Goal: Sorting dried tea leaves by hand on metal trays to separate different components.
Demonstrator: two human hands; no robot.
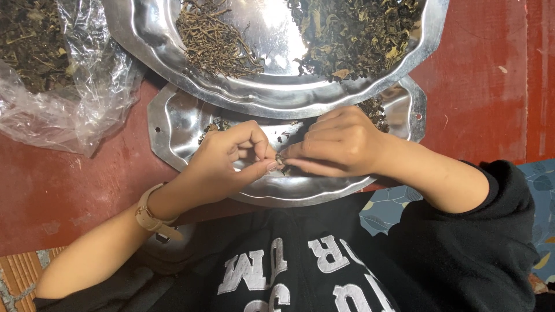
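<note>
Left hand point(231, 159) and right hand point(341, 144) pinched together on a small dried sprig point(280, 160). Held over the lower metal tray point(173, 124). Larger tray point(272, 92) of dried leaves just beyond.

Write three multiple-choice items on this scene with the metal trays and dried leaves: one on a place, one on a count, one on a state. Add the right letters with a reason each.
1. Where is the clear plastic bag?
A. upper left, beside the trays
B. on the person's lap
C. inside the lower tray

2. How many metal trays show?
A. one
B. two
C. four

3. What are the hands doing?
A. resting flat, apart
B. pinching one small dried piece together
C. lifting the bag

Answers:
1 A: the bag lies on the red surface, left of the upper tray.
2 B: the upper tray overlaps the lower tray.
3 B: the left hand and right hand meet at a dried piece over the lower tray.
</note>
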